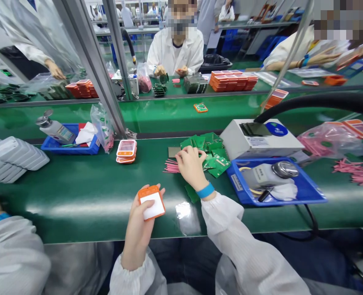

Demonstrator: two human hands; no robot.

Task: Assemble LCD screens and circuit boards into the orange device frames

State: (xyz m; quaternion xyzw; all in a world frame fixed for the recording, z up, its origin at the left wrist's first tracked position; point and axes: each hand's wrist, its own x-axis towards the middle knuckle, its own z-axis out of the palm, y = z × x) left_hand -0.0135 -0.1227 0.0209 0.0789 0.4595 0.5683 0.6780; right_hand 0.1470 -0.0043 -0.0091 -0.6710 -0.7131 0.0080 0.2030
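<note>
My left hand [144,215] holds an orange-framed plastic case [152,201] with a white panel facing up, the thumb lying across the panel. Over the near left edge of a heap of green circuit boards [213,149] is my right hand [192,166], a blue band on its wrist. Its fingers are bent inward, and their tips are partly hidden, so whatever they grip cannot be made out. Thin pink strips [171,166] lie just left of that hand, beside a flat grey-brown piece [172,152]. A short stack of orange-and-white cases [126,150] sits farther left.
Right of the boards stand a white box [261,137] and a blue tray [279,200] with a metal-capped bottle. At the left are another blue tray [70,149], white plastic trays [12,159] and a metal post [92,65]. Co-workers sit opposite and at my left.
</note>
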